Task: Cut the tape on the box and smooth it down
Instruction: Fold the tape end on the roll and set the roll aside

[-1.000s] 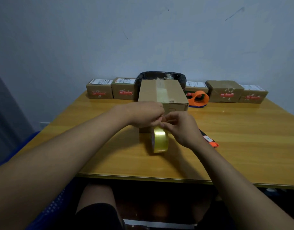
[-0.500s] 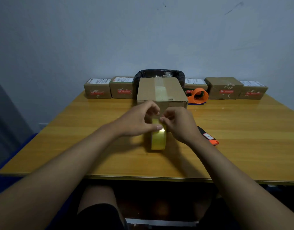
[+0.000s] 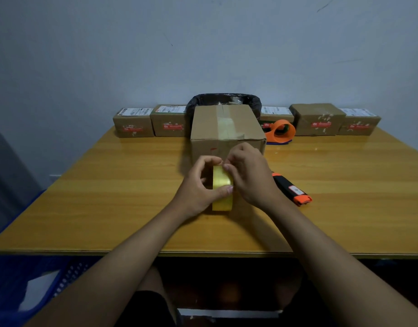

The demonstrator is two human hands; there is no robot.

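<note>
A brown cardboard box stands mid-table with a strip of clear tape along its top. In front of it a roll of yellowish tape stands on edge on the table. My left hand grips the roll, thumb across its outer face. My right hand pinches at the top of the roll with its fingertips. An orange and black box cutter lies on the table just right of my right hand.
Several small labelled parcels line the far edge of the wooden table against the wall. A black-lined bin stands behind the box. An orange tape dispenser rests at the back right. A blue crate is at lower left.
Both hands drew back from the box's front face toward me with the roll. My left hand now grips the roll with its thumb across the face.
</note>
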